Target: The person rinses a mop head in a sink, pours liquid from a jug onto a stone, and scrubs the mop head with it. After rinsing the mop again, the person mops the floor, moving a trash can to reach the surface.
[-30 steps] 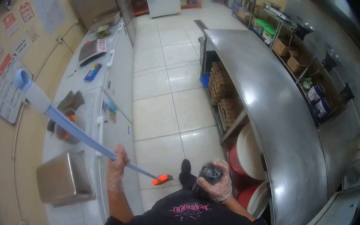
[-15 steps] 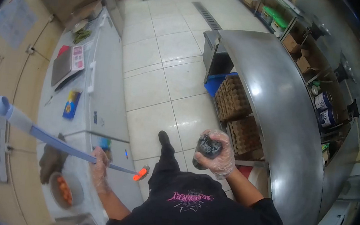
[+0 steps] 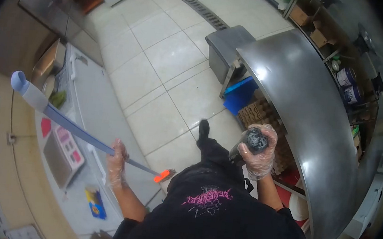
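My left hand (image 3: 117,162), in a clear plastic glove, is closed around the shaft of a long-handled brush (image 3: 76,129). The pale blue shaft slants across the view, its hooked top at upper left and its orange end (image 3: 164,176) with greyish bristles low beside my body. In my gloved right hand (image 3: 263,156) is a dark rounded cylinder (image 3: 255,141), whose upward-facing end is speckled with white. My fingers wrap its side, and I cannot tell what kind of thing it is. That hand is close to the near side of the steel table (image 3: 304,108).
At left, a kitchen scale (image 3: 63,152) and a blue-yellow packet (image 3: 95,203) lie on a white surface. Stacked egg trays (image 3: 259,115) and a blue sheet (image 3: 239,95) are under the steel table. A grey bin (image 3: 229,49) stands at its far end, near a floor drain (image 3: 198,7).
The view has swung and moved forward along the aisle; the bowl of orange items at left has left the frame. Both hands keep their holds, and the dark cylinder's speckled end now faces up more.
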Tool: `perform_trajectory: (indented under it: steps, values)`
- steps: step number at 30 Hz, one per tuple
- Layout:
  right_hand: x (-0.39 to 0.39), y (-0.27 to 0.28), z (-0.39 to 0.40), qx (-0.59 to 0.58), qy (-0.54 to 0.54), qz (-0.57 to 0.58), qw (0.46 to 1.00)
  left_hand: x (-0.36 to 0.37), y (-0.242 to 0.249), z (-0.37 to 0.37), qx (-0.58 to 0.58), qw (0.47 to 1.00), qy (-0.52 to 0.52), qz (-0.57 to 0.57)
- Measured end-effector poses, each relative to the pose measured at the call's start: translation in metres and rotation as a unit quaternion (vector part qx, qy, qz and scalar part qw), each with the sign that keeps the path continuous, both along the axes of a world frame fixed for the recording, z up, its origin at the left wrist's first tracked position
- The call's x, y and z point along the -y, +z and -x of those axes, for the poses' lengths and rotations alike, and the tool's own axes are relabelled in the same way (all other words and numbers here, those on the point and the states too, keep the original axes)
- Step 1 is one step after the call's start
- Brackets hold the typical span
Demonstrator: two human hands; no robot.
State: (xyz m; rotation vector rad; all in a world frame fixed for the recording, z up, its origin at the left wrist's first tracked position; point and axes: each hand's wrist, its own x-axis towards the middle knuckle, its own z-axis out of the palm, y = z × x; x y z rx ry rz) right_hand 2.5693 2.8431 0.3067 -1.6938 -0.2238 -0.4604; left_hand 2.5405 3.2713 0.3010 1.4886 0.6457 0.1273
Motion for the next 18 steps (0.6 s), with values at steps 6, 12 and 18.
perform_trajectory:
  steps: [6,12,18]
  values:
    - [-0.016,-0.016,-0.194,0.022,-0.055,0.048,0.997,-0.033,-0.009,-0.202,0.025,0.998,-0.05,-0.029]
    - [-0.041,0.0,-0.384,0.019,-0.045,0.02,0.999,-0.064,0.006,-0.398,0.051,0.996,-0.07,-0.031]
    - [-0.088,0.009,-0.555,0.079,-0.024,0.016,0.996,-0.05,0.015,-0.61,0.104,0.971,-0.214,-0.041]
